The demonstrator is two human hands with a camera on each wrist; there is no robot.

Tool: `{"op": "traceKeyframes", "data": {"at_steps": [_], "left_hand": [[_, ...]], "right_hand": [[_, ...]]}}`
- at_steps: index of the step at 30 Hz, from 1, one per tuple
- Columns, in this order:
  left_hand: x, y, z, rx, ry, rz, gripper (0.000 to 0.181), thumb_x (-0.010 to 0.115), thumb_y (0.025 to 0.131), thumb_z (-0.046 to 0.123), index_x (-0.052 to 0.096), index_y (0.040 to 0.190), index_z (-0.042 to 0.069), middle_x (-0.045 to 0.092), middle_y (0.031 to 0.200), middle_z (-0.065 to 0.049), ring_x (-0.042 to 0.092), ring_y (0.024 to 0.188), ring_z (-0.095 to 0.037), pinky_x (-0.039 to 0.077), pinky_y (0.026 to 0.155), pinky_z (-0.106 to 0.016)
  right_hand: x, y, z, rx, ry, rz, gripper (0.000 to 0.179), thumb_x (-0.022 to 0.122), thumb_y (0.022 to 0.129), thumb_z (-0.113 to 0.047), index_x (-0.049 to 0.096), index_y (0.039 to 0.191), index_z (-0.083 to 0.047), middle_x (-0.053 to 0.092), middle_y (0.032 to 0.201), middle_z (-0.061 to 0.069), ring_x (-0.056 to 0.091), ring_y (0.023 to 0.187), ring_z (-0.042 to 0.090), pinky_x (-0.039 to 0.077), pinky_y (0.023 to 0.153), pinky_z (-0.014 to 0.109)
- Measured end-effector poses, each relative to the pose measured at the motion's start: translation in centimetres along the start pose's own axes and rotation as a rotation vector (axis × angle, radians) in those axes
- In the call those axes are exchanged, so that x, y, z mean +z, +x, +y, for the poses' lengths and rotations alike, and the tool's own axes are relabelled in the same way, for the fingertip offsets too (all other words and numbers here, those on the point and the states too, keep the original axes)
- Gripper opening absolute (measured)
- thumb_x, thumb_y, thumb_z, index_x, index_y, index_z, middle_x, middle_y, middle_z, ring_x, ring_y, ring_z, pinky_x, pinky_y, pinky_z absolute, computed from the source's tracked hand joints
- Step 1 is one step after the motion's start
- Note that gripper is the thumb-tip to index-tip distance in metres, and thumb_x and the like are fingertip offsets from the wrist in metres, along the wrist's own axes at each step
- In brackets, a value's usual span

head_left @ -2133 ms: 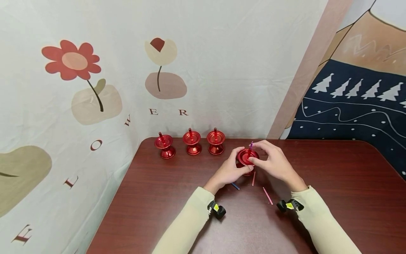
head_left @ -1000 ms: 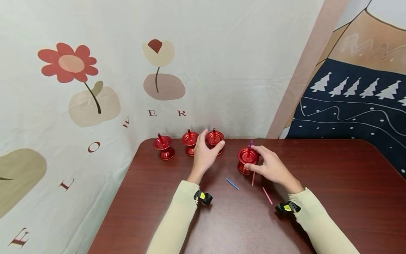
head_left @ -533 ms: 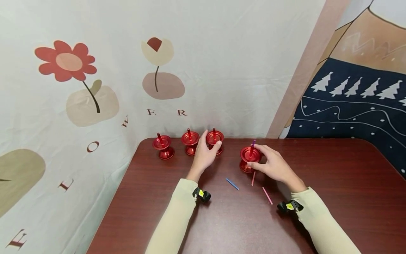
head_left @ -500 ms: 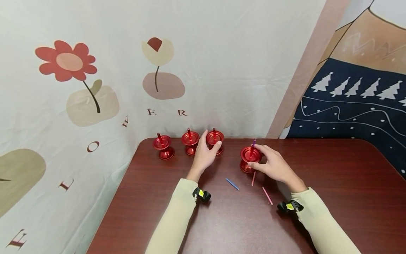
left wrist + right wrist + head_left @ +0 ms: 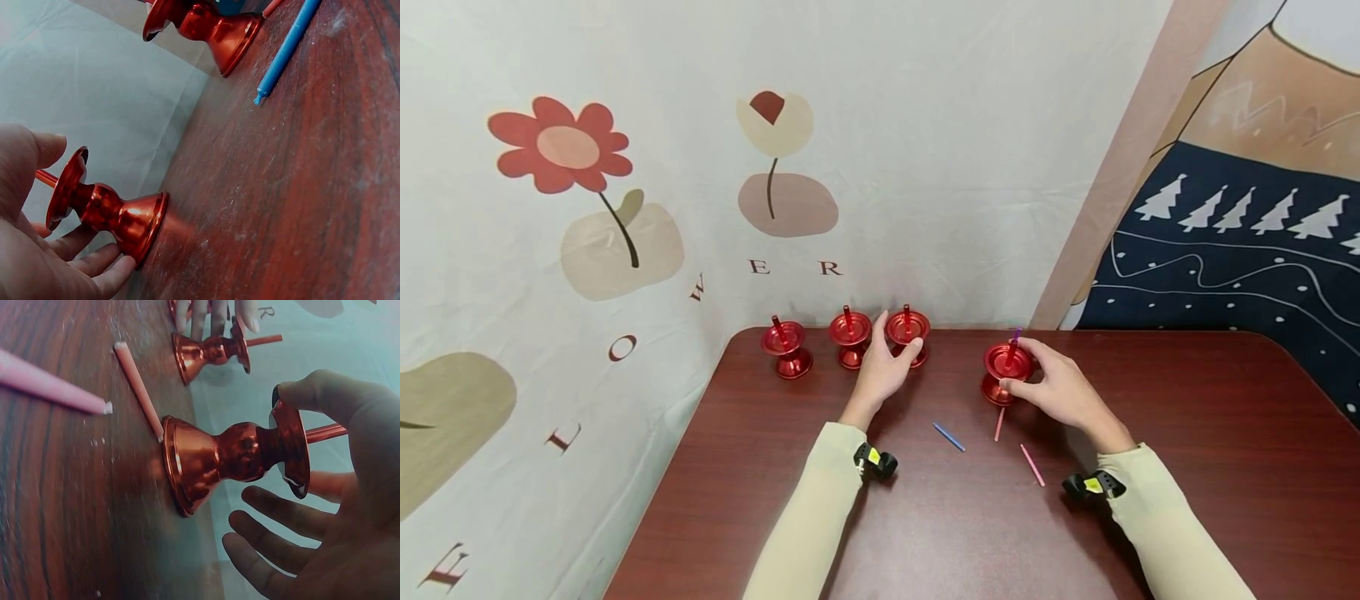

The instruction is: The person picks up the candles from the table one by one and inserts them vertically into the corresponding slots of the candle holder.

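My right hand (image 5: 1062, 385) pinches the dish of a red metal candle holder (image 5: 240, 450) between thumb and index finger; the other fingers spread beside its stem. That holder stands upright on the table, and a purple candle (image 5: 1017, 334) pokes up from its centre tube. My left hand (image 5: 883, 367) is spread around another red candle holder (image 5: 125, 215), thumb in front of the dish and fingers behind the foot. Whether the thumb touches the dish is unclear. To its left stand two more red candle holders, a middle holder (image 5: 851, 329) and an outer holder (image 5: 786, 342).
A blue candle (image 5: 949, 437) and two pink candles, a nearer candle (image 5: 1032, 465) and a farther candle (image 5: 999, 424), lie on the brown table (image 5: 925, 533). A patterned cloth (image 5: 940, 167) hangs right behind the table's back edge.
My left hand has left the right-hand candle holder and gone left to the third holder in the row. My right hand has shifted the holder with the purple candle slightly right.
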State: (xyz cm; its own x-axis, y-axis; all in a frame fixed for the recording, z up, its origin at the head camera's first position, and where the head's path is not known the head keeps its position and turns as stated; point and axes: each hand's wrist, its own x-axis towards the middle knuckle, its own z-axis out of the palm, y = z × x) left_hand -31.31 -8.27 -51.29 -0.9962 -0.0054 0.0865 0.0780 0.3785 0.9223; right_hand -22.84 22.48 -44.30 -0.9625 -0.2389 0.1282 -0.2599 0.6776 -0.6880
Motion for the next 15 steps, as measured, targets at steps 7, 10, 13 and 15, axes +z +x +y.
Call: {"op": "traceKeyframes", "data": {"at_steps": [7, 10, 13, 15], "left_hand": [[0.1, 0.1, -0.3, -0.030, 0.003, -0.008, 0.091, 0.077, 0.102, 0.043, 0.025, 0.176, 0.028, 0.039, 0.175, -0.013, 0.040, 0.158, -0.038, 0.033, 0.124, -0.065], [0.1, 0.1, -0.4, -0.015, 0.010, -0.004, 0.092, 0.078, 0.101, 0.043, 0.025, 0.176, 0.028, 0.039, 0.174, -0.013, 0.040, 0.157, -0.039, 0.035, 0.123, -0.067], [0.2, 0.2, -0.4, -0.011, 0.007, -0.008, 0.093, 0.078, 0.101, 0.044, 0.025, 0.176, 0.029, 0.039, 0.174, -0.011, 0.040, 0.157, -0.039, 0.035, 0.123, -0.066], [0.2, 0.2, -0.5, -0.013, -0.001, -0.012, 0.093, 0.078, 0.101, 0.044, 0.024, 0.176, 0.030, 0.038, 0.175, -0.011, 0.040, 0.157, -0.038, 0.034, 0.123, -0.066]], "right_hand": [[-0.9, -0.1, 0.7, 0.031, 0.008, -0.008, 0.077, 0.081, 0.095, -0.029, 0.047, 0.156, 0.005, 0.062, 0.143, 0.032, 0.064, 0.120, 0.045, 0.059, 0.097, 0.058], [-1.4, -0.2, 0.9, 0.047, 0.009, -0.011, 0.077, 0.080, 0.096, -0.029, 0.046, 0.156, 0.005, 0.062, 0.143, 0.033, 0.064, 0.121, 0.047, 0.058, 0.099, 0.061], [-1.8, -0.3, 1.1, 0.070, 0.015, -0.022, 0.077, 0.080, 0.097, -0.029, 0.044, 0.156, 0.004, 0.062, 0.143, 0.034, 0.064, 0.124, 0.049, 0.057, 0.102, 0.063], [-2.0, -0.4, 1.3, 0.076, 0.020, -0.029, 0.077, 0.079, 0.097, -0.029, 0.043, 0.156, 0.005, 0.062, 0.143, 0.035, 0.064, 0.125, 0.049, 0.056, 0.103, 0.064]]}}
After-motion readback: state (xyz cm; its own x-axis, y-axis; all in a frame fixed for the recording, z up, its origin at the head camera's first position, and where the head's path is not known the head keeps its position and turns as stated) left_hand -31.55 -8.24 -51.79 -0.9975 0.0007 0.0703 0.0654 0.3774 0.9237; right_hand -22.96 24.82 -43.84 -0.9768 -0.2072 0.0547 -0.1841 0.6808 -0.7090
